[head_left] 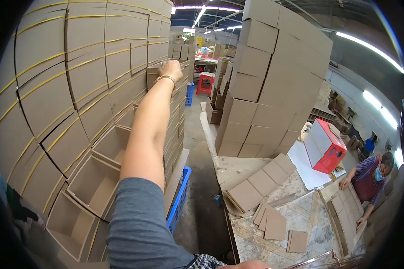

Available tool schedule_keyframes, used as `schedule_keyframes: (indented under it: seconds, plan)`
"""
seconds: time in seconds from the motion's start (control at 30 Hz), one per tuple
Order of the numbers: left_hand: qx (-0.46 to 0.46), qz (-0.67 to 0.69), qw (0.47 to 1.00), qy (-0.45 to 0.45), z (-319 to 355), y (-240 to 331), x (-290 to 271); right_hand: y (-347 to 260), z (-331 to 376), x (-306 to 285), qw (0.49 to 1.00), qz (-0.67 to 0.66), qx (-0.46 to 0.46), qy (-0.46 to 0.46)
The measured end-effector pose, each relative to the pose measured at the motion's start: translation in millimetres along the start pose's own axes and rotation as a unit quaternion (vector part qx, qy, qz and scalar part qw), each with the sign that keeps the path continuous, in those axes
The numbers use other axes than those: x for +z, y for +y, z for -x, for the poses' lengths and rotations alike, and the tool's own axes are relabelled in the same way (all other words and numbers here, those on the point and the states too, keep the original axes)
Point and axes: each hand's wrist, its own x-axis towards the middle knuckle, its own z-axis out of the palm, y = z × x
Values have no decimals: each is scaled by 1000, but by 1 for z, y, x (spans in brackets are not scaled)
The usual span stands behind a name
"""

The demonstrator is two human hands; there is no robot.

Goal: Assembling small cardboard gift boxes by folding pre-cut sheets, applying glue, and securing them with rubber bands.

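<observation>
My left arm stretches far out along a tall stack of brown cardboard boxes (87,80). At its end my left hand (170,69), with a bracelet on the wrist, is closed at the upper edge of an open cardboard box (153,80) on the stack. Its fingertips are partly hidden behind the knuckles. Below the arm, open boxes (94,184) lie with their hollow sides showing. A sliver of skin at the bottom edge seems to be part of my right hand (251,265); its fingers are out of sight.
Yellow bands wrap the left stack. A blue crate (179,201) stands at its foot beside the narrow aisle. To the right, a worktable (274,244) bears cardboard panels (260,181), a red-and-white box (323,148) and another tall box stack (274,80). A masked co-worker (368,179) handles panels there. A red stool (205,83) stands farther off.
</observation>
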Motion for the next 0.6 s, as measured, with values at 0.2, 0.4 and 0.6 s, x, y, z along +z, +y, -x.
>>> schedule_keyframes:
  seconds: [0.2,0.4,0.6]
  plan:
    - [33,-19,998,45,-6,8,-5,1,-5,0,1000,11,10,-4]
    - [20,-16,998,56,-11,1,13,2,-7,1,1000,24,8,-9]
    - [19,-16,999,19,-15,2,7,2,-4,1,999,41,13,-13]
